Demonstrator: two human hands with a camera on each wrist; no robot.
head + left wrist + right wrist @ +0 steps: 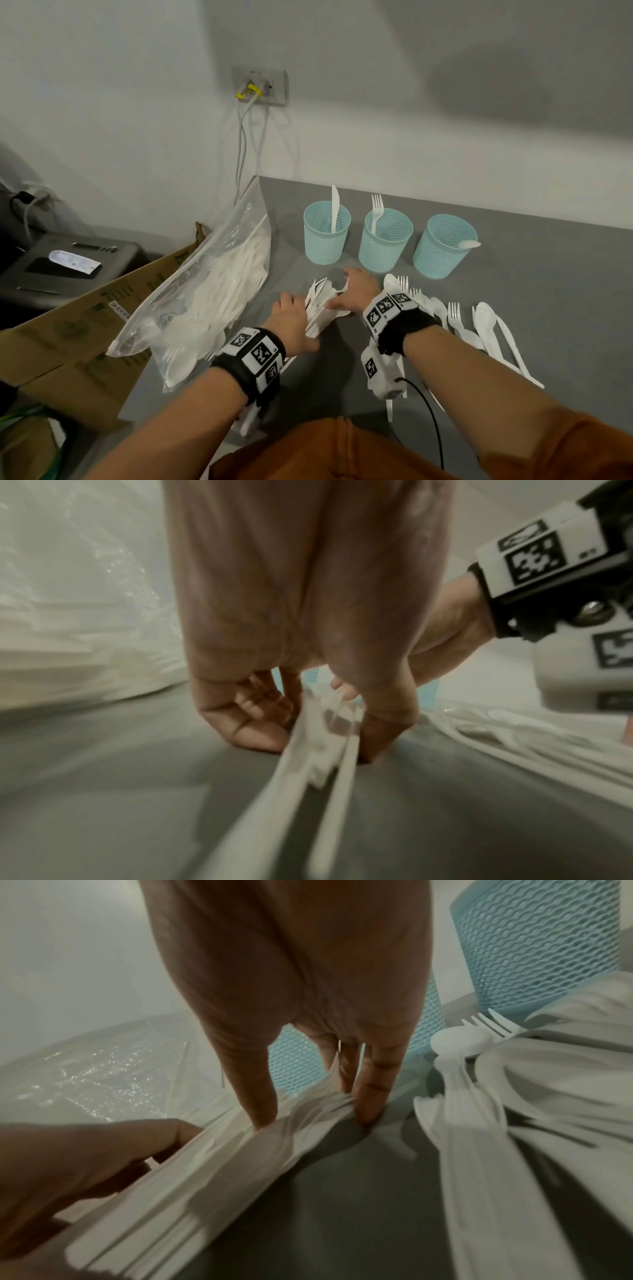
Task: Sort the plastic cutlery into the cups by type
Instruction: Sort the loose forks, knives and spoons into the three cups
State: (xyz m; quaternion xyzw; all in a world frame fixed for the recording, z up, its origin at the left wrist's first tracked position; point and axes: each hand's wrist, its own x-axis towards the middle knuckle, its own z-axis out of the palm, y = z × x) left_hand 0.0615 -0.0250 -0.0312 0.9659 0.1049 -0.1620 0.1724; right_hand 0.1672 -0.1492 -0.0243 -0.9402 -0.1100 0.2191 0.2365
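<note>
right hand on white cutlery bundle

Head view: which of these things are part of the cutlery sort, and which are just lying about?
Part of the job:
- three blue mesh cups: knife cup, fork cup, spoon cup
- cutlery bundle gripped by left hand and right hand
- loose forks and spoons
- clear bag of cutlery

Lying about:
- cardboard box
- wall socket with cables
- grey device
</note>
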